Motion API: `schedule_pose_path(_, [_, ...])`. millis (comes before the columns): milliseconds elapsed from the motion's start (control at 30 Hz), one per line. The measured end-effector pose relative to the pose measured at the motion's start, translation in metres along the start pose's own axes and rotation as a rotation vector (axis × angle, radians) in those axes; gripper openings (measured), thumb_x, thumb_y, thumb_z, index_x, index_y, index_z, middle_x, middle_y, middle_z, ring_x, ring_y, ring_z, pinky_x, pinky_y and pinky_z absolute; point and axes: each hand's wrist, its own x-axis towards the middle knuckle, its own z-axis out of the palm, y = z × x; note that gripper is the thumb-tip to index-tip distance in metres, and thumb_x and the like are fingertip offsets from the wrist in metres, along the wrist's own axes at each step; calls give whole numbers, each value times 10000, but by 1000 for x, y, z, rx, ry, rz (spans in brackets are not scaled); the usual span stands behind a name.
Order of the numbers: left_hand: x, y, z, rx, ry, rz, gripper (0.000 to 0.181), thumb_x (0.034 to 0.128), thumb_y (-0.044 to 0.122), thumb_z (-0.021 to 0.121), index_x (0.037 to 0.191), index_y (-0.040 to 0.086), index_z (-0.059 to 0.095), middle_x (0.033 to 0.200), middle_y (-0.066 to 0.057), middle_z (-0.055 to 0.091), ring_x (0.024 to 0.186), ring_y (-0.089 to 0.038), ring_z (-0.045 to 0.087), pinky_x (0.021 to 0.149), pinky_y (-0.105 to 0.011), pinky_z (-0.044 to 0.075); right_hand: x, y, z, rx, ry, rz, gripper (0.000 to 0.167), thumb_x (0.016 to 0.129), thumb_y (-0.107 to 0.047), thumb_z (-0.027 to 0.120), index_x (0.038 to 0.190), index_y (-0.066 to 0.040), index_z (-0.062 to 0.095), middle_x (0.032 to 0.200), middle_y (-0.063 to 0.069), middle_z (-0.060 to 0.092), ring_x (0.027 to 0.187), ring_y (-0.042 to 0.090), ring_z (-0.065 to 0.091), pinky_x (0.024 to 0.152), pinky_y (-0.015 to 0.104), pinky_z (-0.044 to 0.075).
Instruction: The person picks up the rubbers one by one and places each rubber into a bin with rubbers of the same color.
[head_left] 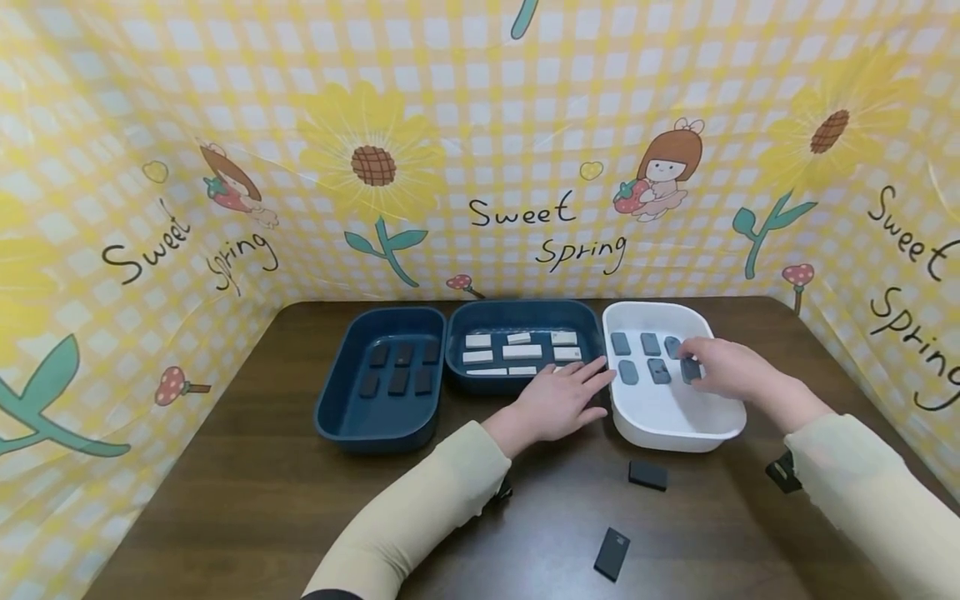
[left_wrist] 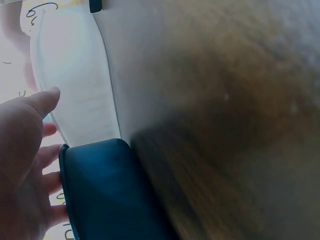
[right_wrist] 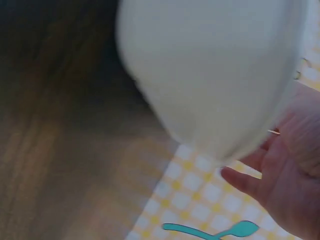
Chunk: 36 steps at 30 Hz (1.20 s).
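Observation:
In the head view, my right hand (head_left: 726,367) reaches over the right wall of the white tray (head_left: 675,417). Its thumb and fingertips pinch a small dark grey block (head_left: 691,371) at the end of a row. Several other flat grey-blue blocks, among them a rounded one (head_left: 628,372), lie in rows beside it. With fingers spread, my left hand (head_left: 558,402) rests at the front rim of the middle blue tray (head_left: 480,385), its fingertips reaching toward the white tray. White blocks (head_left: 522,352) lie inside that blue tray. The right wrist view hides the fingertips behind the white tray's wall.
A second blue tray (head_left: 375,429) on the left holds several black blocks (head_left: 397,382). On the brown table (head_left: 247,467) in front lie two loose black blocks, one nearer the white tray (head_left: 647,475) and one closer to me (head_left: 612,554). A patterned cloth (head_left: 480,150) hangs behind.

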Motion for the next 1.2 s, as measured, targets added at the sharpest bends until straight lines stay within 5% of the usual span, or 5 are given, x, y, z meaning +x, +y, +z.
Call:
schedule_pose_path(433, [1,3,-1,9,29,9,580,1022,453,427,1540,227,296,1598,14,206,1363,-211,384,1048,-487,369,11,16,21,-72,39,4,285,771,-27,782,1033,-15,670,995,155,684,803,249,572,833,534,465])
schedule_pose_path(1033, [0,0,-4,-10,-2,-12,587,1016,448,446,1542,239,290,1597,21,204,1365,-209,381,1054,-476,364,11,8,14,-61,47,18,285,797,-39,765,1064,6,675,1062,201,668,908,305,588,922,579,381])
schedule_pose_path(1200, [-6,1,-4,14,-28,-36,652,1005,480,454,1562,245,212,1607,-7,168,1389,-214,344,1064,-480,349,4,-4,5,-50,103,-13,276,827,-75,750,1075,12,664,1073,205,658,847,269,593,845,520,458])
